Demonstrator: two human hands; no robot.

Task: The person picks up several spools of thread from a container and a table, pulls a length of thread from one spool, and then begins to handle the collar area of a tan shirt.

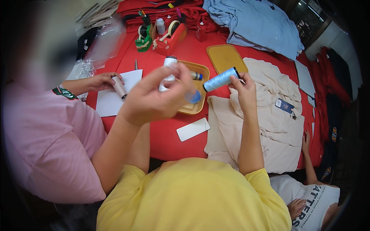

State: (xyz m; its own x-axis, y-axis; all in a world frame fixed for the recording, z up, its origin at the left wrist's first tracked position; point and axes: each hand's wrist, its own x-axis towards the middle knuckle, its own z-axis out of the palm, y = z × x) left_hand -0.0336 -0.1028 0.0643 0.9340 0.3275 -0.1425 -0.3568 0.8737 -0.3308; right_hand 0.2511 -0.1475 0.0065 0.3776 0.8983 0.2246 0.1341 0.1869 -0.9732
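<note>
My right hand (245,86) holds a light-blue thread spool (219,80) at its dark end, tilted above the red cloth. My left forearm (142,148) rises from the yellow sleeve. My left hand is hidden behind the raised, blurred hand (156,94) of a pink-shirted co-worker. Behind that hand shows a white thread spool (169,61); whether anything grips it I cannot tell. A mustard tray (204,67) beside it bears a blue-ended spool (196,75) and a blue round item (194,97). The co-worker's other hand (103,81) holds a beige spool (119,87) over white paper (106,103).
A beige garment (266,115) with a dark tag (284,106) lies to the right. A white card (193,129) lies before the tray. Farther back are a mustard lid (225,57), tape dispensers (169,40) and light-blue garments (254,25). Another person (308,196) is at lower right.
</note>
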